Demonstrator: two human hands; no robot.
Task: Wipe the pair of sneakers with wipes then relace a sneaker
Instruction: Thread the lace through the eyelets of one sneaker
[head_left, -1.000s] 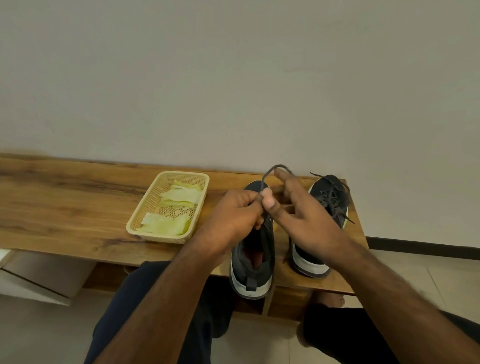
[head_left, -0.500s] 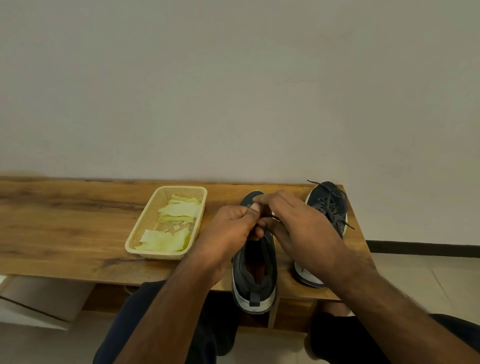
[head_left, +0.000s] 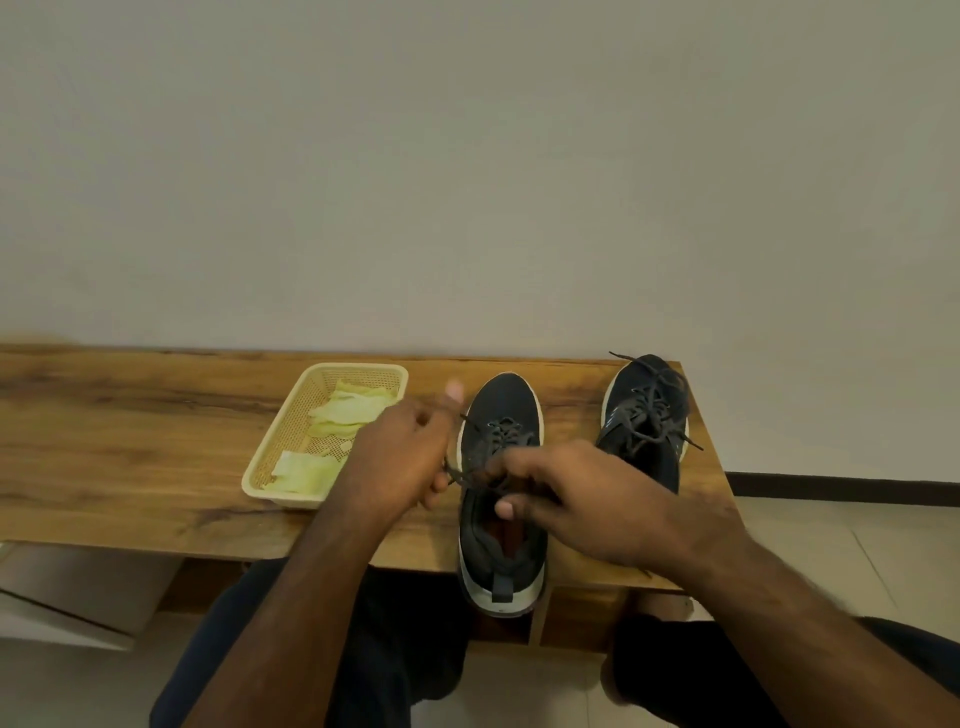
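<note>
**Fingers on the lace**

Our fingers on the right hand curl over the near sneaker, pinching its lace; our left hand grips the lace's other end just beside the shoe; the second sneaker stands laced to the right on the wooden bench; wipes lie in the basket at left.

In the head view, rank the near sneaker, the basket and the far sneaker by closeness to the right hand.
From the right hand:
1. Near sneaker, directly under its fingers.
2. Far sneaker, just beyond, toward the bench's right end.
3. Basket, across on the left, past the left hand.
</note>
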